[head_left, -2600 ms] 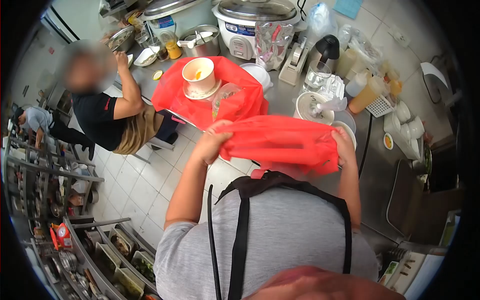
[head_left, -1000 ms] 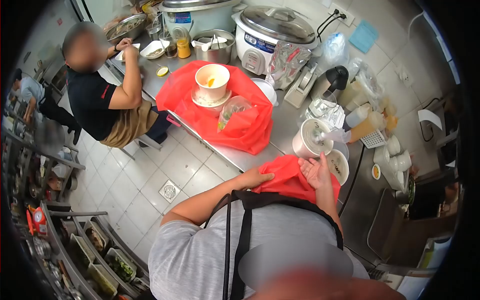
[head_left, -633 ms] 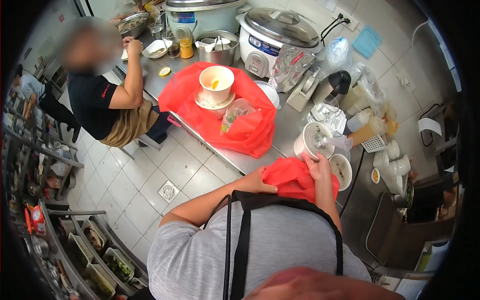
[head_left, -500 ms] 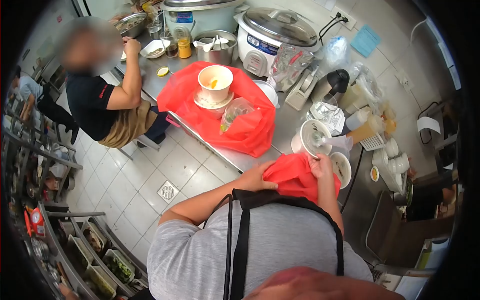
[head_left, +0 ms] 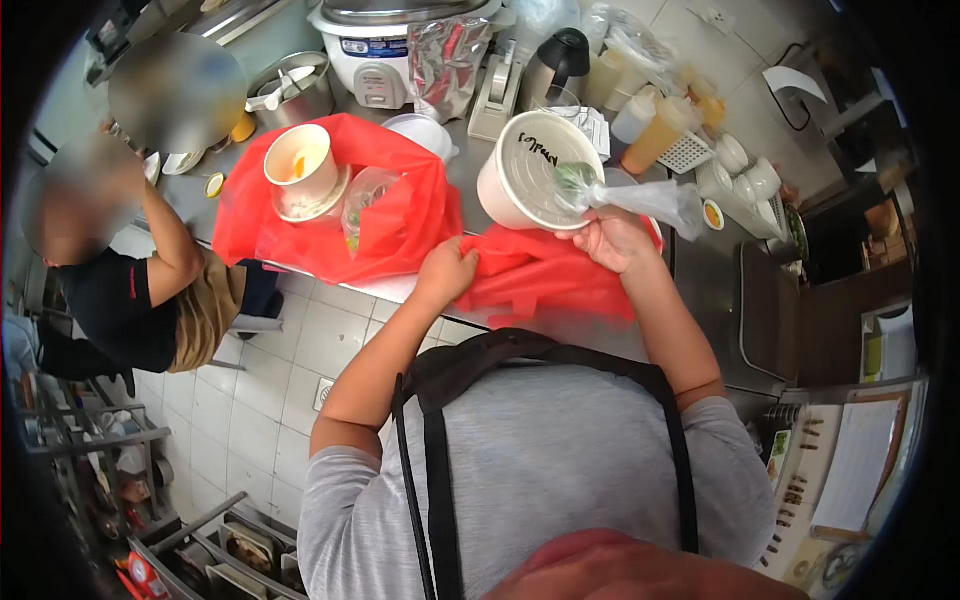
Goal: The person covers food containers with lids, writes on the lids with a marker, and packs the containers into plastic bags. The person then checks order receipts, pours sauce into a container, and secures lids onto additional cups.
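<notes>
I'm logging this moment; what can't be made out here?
All in the head view:
Contents of the round white lettered tub: hidden by its lid.
Inside of the soft red bag in the left hand: hidden by its folds.
Pale green round cooker: cut off by the top edge.
Writing on the rectangular white paper sheet: too small.

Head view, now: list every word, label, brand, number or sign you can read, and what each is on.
"Noodles", it seems: handwritten upside down on the tub's lid.
"RICE COOKER", probably: on the blue label of the cooker; its finer print is unreadable.
Too small or blurred to read: red lettering on the black shirt, the sheet at right.
</notes>
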The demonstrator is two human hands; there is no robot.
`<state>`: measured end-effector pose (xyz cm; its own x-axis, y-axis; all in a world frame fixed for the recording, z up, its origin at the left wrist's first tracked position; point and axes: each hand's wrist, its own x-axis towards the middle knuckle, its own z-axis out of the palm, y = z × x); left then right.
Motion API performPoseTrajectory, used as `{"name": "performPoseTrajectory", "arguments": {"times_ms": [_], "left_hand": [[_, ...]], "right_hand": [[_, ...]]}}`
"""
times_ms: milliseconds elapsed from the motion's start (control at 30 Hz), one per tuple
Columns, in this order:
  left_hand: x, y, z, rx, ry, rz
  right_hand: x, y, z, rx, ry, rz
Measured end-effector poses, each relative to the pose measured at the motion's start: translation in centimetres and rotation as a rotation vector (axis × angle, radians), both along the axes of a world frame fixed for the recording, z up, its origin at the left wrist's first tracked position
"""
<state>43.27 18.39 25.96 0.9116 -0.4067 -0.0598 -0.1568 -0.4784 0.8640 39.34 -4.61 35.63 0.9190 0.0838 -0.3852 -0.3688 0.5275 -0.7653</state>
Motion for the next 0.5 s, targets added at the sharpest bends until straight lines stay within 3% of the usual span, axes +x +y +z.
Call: {"name": "performPoseTrajectory", "arguments": {"times_ms": [100, 300, 400, 500], "left_hand": [[2.2, -0.1, -0.6, -0.117, 0.064, 0.001], [2.0, -0.3, 4.0, -0.468, 0.484, 0.087], [2.5, -0.2, 2.5, -0.604, 0.531, 0.148], [2.9, -0.9, 1.3, -0.660, 0.334, 0.188]], "right_hand": [[-1.3, 0.5, 1.4, 0.008, -0.088, 0.015], [-3.0, 0.9, 0.3, -0.008, -0.078, 0.121], [-4.0, 0.6, -1.2, -0.008, -0.005, 0.137], [-5.7, 0.1, -3.2, 0.032, -0.025, 0.211]]}}
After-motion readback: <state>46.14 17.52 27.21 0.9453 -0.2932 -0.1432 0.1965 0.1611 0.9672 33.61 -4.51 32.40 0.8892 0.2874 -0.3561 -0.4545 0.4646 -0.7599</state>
